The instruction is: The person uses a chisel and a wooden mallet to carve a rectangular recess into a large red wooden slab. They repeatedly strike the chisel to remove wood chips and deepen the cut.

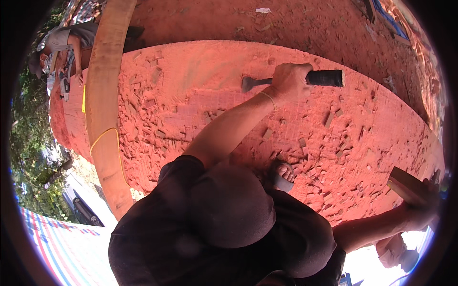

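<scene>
My left hand (292,78) is closed round a chisel (326,77) with a black-wrapped handle. Its flat metal blade points left and lies close to the red wooden slab (214,57); whether the edge touches the wood I cannot tell. Out at the far right, my right hand (422,207) grips a block-shaped wooden mallet (405,183), raised apart from the chisel. The fingers of that hand are partly hidden near the dark rim of the picture. Loose wood chips (329,119) and red dust cover the slab around both hands.
A long curved plank (107,71) with a yellow cord (119,157) crosses the left side. A sandalled foot (285,176) rests on the slab below me. Another person (71,40) bends over the slab's far left end. A striped sheet (62,248) lies at lower left.
</scene>
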`<action>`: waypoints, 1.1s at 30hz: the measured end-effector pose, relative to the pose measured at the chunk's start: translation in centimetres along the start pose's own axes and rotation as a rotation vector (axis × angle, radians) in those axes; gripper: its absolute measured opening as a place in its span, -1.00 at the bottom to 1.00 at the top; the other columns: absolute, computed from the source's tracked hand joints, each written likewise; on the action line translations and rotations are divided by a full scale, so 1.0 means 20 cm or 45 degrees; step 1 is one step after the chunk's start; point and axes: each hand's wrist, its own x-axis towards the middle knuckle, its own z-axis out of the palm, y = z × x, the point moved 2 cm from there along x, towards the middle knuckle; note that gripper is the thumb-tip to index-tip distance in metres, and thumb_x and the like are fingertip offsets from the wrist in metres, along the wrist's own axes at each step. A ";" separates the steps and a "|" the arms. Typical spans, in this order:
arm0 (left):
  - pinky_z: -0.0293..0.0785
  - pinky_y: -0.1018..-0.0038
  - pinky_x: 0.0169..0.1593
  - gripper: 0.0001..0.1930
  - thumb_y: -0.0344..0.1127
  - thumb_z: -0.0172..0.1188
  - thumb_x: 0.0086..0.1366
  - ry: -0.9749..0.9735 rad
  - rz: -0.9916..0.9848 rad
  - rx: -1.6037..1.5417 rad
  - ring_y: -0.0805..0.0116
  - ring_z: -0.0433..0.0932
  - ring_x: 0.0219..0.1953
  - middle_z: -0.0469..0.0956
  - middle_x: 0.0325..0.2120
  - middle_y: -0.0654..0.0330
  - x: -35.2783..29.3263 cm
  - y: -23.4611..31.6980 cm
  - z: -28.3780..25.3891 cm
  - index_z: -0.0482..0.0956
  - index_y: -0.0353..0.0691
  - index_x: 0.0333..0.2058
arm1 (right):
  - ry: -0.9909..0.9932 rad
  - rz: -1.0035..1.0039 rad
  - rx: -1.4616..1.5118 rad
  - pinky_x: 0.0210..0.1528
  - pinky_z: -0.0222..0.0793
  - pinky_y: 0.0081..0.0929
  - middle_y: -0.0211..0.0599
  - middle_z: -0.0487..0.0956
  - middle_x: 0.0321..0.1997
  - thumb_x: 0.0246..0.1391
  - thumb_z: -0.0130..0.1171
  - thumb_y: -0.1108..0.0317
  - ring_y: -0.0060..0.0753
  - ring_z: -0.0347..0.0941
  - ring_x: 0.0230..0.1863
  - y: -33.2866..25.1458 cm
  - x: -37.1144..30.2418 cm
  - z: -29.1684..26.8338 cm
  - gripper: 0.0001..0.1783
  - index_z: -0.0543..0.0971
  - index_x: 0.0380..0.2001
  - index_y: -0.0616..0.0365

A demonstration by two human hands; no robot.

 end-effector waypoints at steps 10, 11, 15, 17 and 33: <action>0.47 0.14 -0.43 -0.86 -0.35 0.30 -0.08 -0.095 -0.025 0.013 -0.05 0.62 -0.49 0.55 -0.62 0.02 -0.03 -0.01 -0.03 0.53 -0.18 -0.50 | -1.041 0.690 -0.699 -0.41 0.35 -0.52 -0.46 0.49 -0.50 -0.16 0.30 0.44 -0.63 0.36 -0.47 0.69 -0.99 0.21 -0.71 0.49 -0.31 0.23; 0.47 0.14 -0.43 -0.86 -0.35 0.30 -0.07 -0.099 -0.005 0.019 -0.05 0.61 -0.49 0.55 -0.62 0.03 -0.02 -0.01 -0.02 0.53 -0.18 -0.50 | -0.949 0.652 -0.700 -0.41 0.35 -0.52 -0.44 0.50 -0.49 -0.13 0.32 0.44 -0.61 0.37 -0.48 0.74 -0.94 0.13 -0.72 0.51 -0.30 0.23; 0.47 0.14 -0.43 -0.85 -0.34 0.30 -0.08 -0.197 -0.057 0.065 -0.05 0.61 -0.50 0.55 -0.63 0.04 -0.04 -0.01 0.04 0.53 -0.17 -0.51 | -0.605 0.464 -0.378 -0.21 0.43 -0.45 -0.35 0.56 -0.42 0.07 0.27 0.33 -0.49 0.49 -0.35 0.42 -0.49 0.08 -0.76 0.57 -0.25 0.26; 0.47 0.15 -0.44 -0.85 -0.34 0.31 -0.08 -0.194 -0.041 0.098 -0.04 0.61 -0.50 0.55 -0.63 0.04 -0.06 -0.03 0.06 0.53 -0.17 -0.51 | -0.245 0.460 -0.079 -0.04 0.45 -0.38 -0.29 0.58 -0.37 0.19 0.13 0.25 -0.39 0.53 -0.23 0.17 -0.35 0.28 -0.72 0.58 -0.26 0.29; 0.45 0.15 -0.44 -0.82 -0.30 0.33 -0.13 -0.178 -0.026 0.059 -0.03 0.60 -0.50 0.54 -0.63 0.08 -0.12 -0.09 0.02 0.50 -0.14 -0.53 | -0.308 0.535 -0.016 -0.12 0.45 -0.38 -0.31 0.56 -0.43 0.13 0.17 0.27 -0.38 0.51 -0.33 0.18 -0.41 0.26 -0.76 0.59 -0.33 0.27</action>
